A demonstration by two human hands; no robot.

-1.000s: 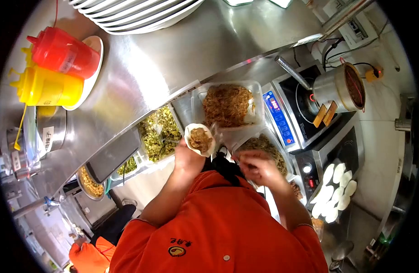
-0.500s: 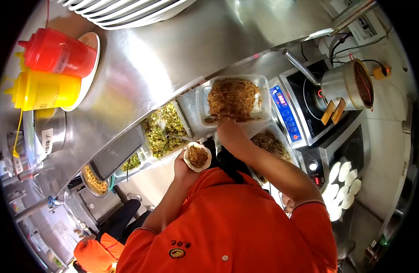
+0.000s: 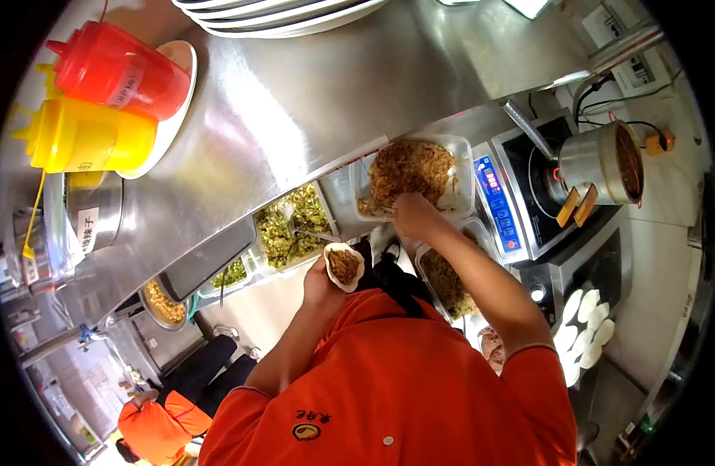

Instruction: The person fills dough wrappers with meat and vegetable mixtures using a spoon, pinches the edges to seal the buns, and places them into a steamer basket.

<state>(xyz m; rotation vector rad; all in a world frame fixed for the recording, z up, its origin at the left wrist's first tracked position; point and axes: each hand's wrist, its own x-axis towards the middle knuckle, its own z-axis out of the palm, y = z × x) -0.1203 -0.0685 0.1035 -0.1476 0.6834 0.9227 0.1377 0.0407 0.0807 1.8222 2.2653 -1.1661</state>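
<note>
My left hand (image 3: pixel 319 286) is wrapped round a small white cupped wrapper (image 3: pixel 360 273) with an uneven rim. Brown minced filling (image 3: pixel 343 266) lies inside it. My right hand (image 3: pixel 416 216) is closed at the near edge of a clear plastic container (image 3: pixel 472 177), which holds a mass of brown minced food (image 3: pixel 410 169). A thin pale bit of something shows by its fingertips; what it grips is mostly hidden. To the left of the container is a tray of chopped green vegetables (image 3: pixel 284 233), with a metal spoon handle (image 3: pixel 315 234) across it.
A pot (image 3: pixel 594 167) stands on an induction cooker (image 3: pixel 540 182) at right, above several white oval pieces (image 3: pixel 583 334). Red (image 3: pixel 120 70) and yellow (image 3: pixel 93 140) squeeze bottles and stacked plates (image 3: pixel 280 23) are on the steel counter (image 3: pixel 319 93). Another person (image 3: pixel 163 415) is at lower left.
The view has shifted, so the counter things sit differently. My right hand stays at the container's near edge, moved slightly along the food. My left hand still holds the filled wrapper, now tilted a little.
</note>
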